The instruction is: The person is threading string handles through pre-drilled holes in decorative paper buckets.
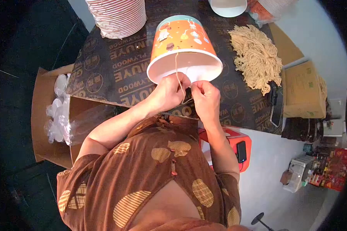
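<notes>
An orange paper bucket (183,38) with a pale blue base band and cartoon figures lies tipped, its white mouth facing me. A beige string (177,65) runs down across the mouth from its rim and loops by my hands. My left hand (169,92) is at the bucket's lower rim, fingers bent and closed around part of the string. Close beside it, my right hand (206,94) pinches thumb and forefinger together near the string's end. The fingertips nearly meet, and the exact spot where they grip is partly hidden.
A stack of nested buckets (119,17) stands at the back left. Beige strings (254,56) lie heaped on the right of the dark table (104,73), near a phone-like black object (274,104). An open carton (42,115) holds bagged white lids at left; a closed carton (304,90) is at right.
</notes>
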{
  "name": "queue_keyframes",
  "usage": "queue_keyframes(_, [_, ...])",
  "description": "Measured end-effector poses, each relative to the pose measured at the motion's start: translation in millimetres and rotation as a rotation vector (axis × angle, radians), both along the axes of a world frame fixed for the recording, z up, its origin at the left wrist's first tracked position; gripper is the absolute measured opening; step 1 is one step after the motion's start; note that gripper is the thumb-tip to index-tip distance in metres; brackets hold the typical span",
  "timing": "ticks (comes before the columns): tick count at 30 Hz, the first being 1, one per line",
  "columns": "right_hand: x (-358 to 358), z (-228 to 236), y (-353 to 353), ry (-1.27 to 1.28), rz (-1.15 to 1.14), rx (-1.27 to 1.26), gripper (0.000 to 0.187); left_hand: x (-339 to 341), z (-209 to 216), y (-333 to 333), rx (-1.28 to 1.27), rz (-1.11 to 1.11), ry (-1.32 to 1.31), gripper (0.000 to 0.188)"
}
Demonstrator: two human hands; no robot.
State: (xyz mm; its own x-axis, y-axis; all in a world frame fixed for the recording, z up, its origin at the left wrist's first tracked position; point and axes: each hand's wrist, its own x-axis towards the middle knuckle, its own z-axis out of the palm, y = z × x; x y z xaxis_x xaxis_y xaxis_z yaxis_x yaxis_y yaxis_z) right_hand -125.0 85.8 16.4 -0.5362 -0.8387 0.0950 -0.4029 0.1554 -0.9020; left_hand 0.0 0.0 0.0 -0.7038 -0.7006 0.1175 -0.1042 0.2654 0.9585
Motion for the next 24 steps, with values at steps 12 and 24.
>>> queue_keyframes(12, [-2, 1, -1, 0.020, -0.008, -0.009, 0.014, -7, 3, 4, -0.295, 0.082, -0.055, 0.003])
queue_keyframes(24, [-3, -3, 16, 0.610, 0.047, 0.011, 0.009, -6, 22, -3, -0.113, 0.242, -0.124, 0.010])
